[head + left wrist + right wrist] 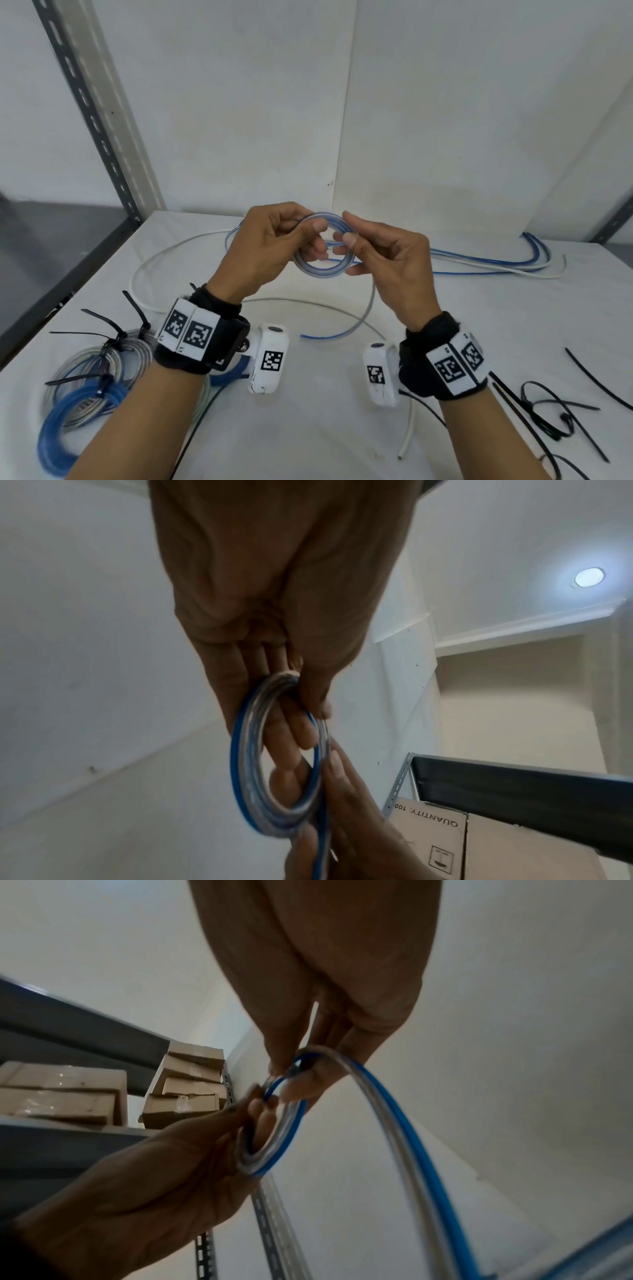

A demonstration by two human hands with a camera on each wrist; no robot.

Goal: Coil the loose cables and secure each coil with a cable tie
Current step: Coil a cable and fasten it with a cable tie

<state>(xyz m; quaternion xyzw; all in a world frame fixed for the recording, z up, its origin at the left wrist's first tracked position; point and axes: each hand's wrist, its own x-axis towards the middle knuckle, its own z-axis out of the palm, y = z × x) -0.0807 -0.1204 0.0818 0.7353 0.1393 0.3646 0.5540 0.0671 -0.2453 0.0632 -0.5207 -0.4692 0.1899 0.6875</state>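
A small coil of clear cable with a blue stripe [322, 267] [246, 761] [274, 1148] is held above the white table [308, 421]. My left hand [274, 246] grips the coil, fingers through the ring and thumb on its rim. My right hand [373, 253] [308, 1069] pinches the loose run of the same cable [404, 1123] at the coil's right side. That run trails off to the right over the table [479, 263]. Loose white and blue-striped cables [161, 260] lie behind the hands.
Several finished coils with black ties [99, 370] sit at the front left. Loose black cable ties [555, 414] lie at the front right. A white wall stands behind, and a grey slotted post [96, 116] rises at the left. Shelves hold cardboard boxes [68, 1093].
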